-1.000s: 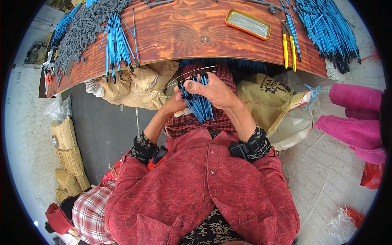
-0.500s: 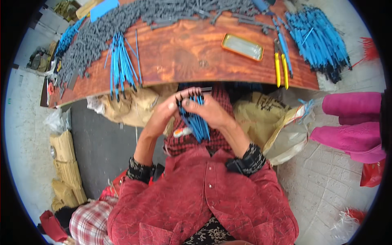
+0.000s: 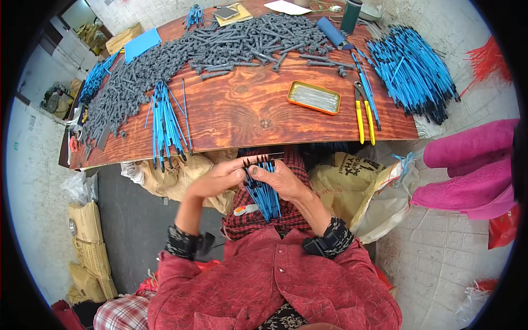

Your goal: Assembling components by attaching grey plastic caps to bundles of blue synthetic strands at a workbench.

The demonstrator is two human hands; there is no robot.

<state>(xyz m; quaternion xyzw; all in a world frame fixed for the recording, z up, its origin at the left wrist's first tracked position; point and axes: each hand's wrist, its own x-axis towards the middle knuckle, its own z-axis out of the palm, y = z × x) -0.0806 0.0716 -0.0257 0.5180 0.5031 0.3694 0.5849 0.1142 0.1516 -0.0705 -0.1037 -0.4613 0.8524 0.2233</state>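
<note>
Right hand (image 3: pixel 281 180) closed on a bundle of blue sticks (image 3: pixel 267 201), thumb across the near side just below the black ends (image 3: pixel 259 163); its fingers go behind, mostly hidden. Left hand (image 3: pixel 220 180) bent in at the bundle's upper left, thumb tip by its edge, fingers running behind the black ends. Can't tell if the left actually grips or only touches; its fingertips are covered. Bundle sits between both hands, black ends up and away from the person, blue lengths fanning down over the lap in plaid cloth (image 3: pixel 291 221). Stick count not readable, too much overlap. Thin pale wires (image 3: pixel 278 155) poke out past the right hand's top; can't make out where they're held.

Just left of the bundle's lower part: small orange-and-white object (image 3: pixel 245 210), kind unclear. Beyond the hands, wooden table (image 3: pixel 247 121): fanned blue sticks (image 3: pixel 164 121) at left, ends over the edge; orange-rimmed tin (image 3: pixel 311 106) of thin pale pieces; yellow-handled pliers (image 3: pixel 359 114) to its right; big heap of grey parts (image 3: pixel 253 41) behind, individual shapes overlapping. Larger stick pile (image 3: pixel 415 71) far right. Under the table, brown paper bag (image 3: pixel 176 179) and yellowish sack (image 3: pixel 336 184), both partly hidden by the tabletop and arms.
</note>
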